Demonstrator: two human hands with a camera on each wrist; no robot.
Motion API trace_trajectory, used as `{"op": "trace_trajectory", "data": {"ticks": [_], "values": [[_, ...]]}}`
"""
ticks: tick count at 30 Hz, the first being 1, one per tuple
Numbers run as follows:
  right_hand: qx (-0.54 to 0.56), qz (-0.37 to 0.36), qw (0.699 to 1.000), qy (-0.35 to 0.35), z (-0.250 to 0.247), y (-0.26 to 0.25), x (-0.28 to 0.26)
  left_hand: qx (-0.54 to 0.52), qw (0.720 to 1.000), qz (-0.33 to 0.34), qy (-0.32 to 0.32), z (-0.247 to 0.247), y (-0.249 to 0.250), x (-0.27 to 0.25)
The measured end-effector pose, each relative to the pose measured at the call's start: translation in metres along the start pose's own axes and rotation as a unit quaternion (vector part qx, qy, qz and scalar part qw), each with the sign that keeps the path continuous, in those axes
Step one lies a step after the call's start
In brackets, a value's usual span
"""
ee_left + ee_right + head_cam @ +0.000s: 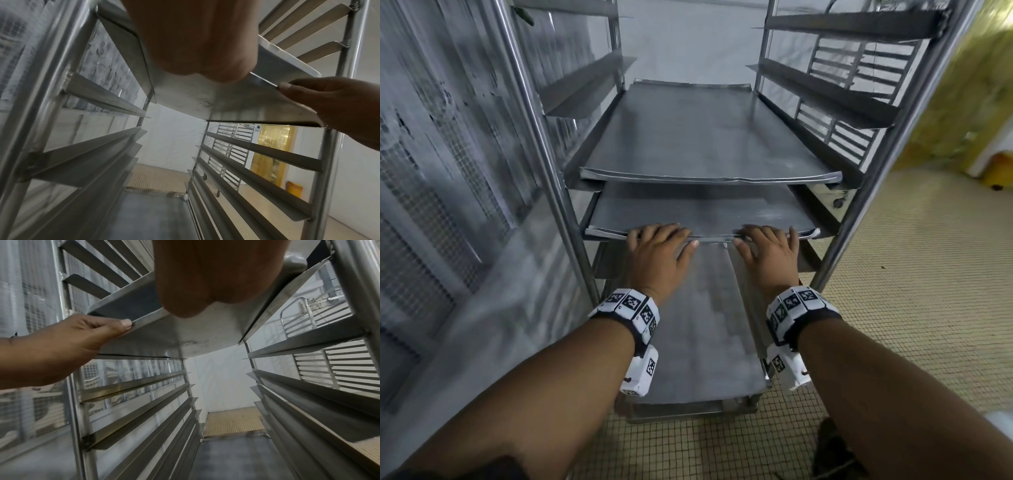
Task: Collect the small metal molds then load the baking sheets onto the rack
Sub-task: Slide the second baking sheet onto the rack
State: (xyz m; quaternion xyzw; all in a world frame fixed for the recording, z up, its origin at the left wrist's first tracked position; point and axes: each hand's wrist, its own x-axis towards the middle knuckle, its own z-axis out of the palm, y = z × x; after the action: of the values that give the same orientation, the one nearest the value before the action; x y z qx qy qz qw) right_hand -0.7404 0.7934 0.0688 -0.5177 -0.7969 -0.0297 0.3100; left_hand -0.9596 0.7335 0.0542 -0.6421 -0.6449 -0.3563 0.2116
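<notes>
The baking sheet (698, 209) in hand sits on the rack's (530, 113) second visible pair of runners, its near edge sticking out toward the person, below another baking sheet (688, 137) already lodged one level up. A third sheet (702, 325) lies lower down, jutting well out at the near side. No small molds are in view, so this looks like the loading step. Next, I judge, the sheet needs an even push to the far end, kept level so it does not jam on a runner. The left hand (657, 253) and right hand (770, 253) both grasp the near edge, fingers over the top; the wrist views show each thumb pressed against the rim from below.
</notes>
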Motion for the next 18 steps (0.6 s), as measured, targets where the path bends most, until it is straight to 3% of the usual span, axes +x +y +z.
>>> {"op": "trace_trajectory", "data": {"ticks": [11,15,18], "values": [[0.011,0.107,0.988,-0.106,-0.005,-0.026,0.007,0.001,0.997,-0.022,-0.069,0.003,-0.004,0.018],[-0.007,0.089,0.989,-0.122,-0.008,-0.021,-0.026,0.046,0.992,-0.015,-0.115,0.003,0.009,0.002],[-0.028,0.119,0.982,-0.145,-0.012,-0.001,-0.068,0.029,0.988,0.012,-0.149,0.011,0.033,-0.021]]}}
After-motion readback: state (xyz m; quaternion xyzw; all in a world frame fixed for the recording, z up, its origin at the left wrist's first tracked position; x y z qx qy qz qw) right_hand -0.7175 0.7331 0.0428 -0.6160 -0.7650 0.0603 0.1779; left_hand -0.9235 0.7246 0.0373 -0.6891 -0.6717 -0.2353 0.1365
